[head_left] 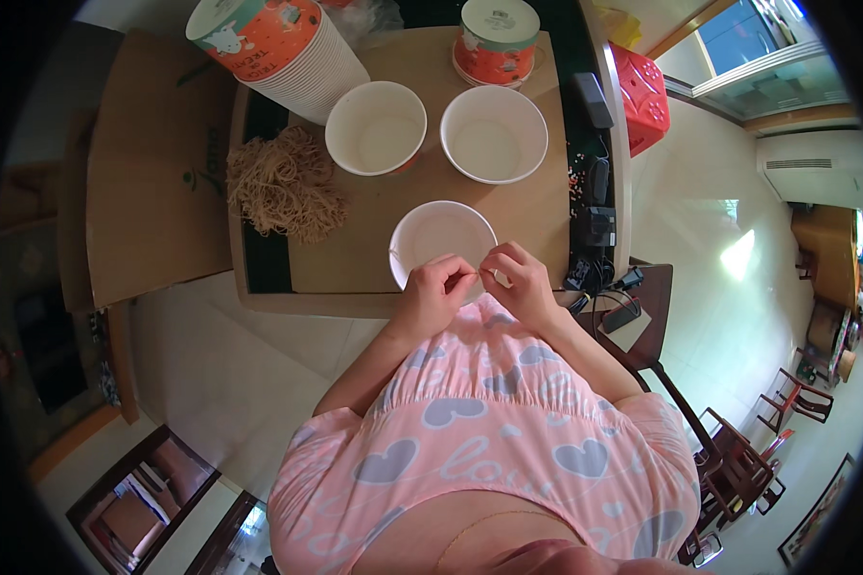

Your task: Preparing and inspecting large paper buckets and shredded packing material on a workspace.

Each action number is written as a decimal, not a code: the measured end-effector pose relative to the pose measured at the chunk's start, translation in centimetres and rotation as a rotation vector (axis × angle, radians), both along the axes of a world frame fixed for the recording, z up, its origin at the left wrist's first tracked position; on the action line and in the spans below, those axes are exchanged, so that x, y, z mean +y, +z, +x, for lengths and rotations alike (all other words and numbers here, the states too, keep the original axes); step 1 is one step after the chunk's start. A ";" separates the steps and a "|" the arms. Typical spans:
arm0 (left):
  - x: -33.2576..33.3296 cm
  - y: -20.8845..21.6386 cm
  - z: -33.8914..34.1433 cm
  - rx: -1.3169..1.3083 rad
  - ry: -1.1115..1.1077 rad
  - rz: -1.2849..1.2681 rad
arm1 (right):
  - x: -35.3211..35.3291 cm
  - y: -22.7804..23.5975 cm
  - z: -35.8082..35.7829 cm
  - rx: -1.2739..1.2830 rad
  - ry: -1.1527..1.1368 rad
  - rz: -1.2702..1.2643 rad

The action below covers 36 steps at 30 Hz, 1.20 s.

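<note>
Directly in front of me a white paper bucket (433,228) stands near the table's front edge, its open top facing up. My left hand (441,284) is closed in a pinch at its near rim. Close beside it, my right hand (516,278) pinches too, fingertips almost meeting the left ones. A short bit of thin beige twine seems to run between the fingertips, mostly hidden by the fingers. A small light spot shows on the bucket's left rim. Left of the bucket lies a tangled heap of beige twine (286,184).
Two more open white paper buckets (376,129) (494,136) stand behind. A tall nested stack of orange-and-green buckets (278,56) leans at far left; an upside-down one (496,43) sits far right. Chargers and cables (599,226) line the right edge. A cardboard box (153,172) stands left.
</note>
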State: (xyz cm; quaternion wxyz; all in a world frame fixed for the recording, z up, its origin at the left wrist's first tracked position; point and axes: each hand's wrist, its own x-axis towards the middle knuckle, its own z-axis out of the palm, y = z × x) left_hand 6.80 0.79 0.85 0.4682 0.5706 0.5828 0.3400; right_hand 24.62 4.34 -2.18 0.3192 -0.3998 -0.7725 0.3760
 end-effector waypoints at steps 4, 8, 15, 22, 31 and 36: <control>-0.4 0.1 -0.2 -0.090 0.008 -0.054 | -0.3 -0.5 0.1 0.012 -0.037 -0.037; -0.7 1.0 -1.0 -0.265 0.033 -0.109 | -0.4 -2.1 0.8 -0.015 -0.106 -0.076; -0.4 3.3 -2.3 -0.413 0.029 -0.156 | 0.0 -4.0 1.1 -0.057 -0.172 -0.032; -0.1 1.9 -3.3 -0.007 0.065 0.115 | 1.0 -2.1 -0.6 0.144 -0.159 -0.137; 1.5 -7.3 -8.6 0.050 0.262 0.004 | 3.5 -4.8 -0.7 0.088 -0.328 -0.839; 2.5 -5.6 -9.2 0.084 0.004 -0.047 | 5.7 -6.0 0.3 0.029 -0.310 -0.938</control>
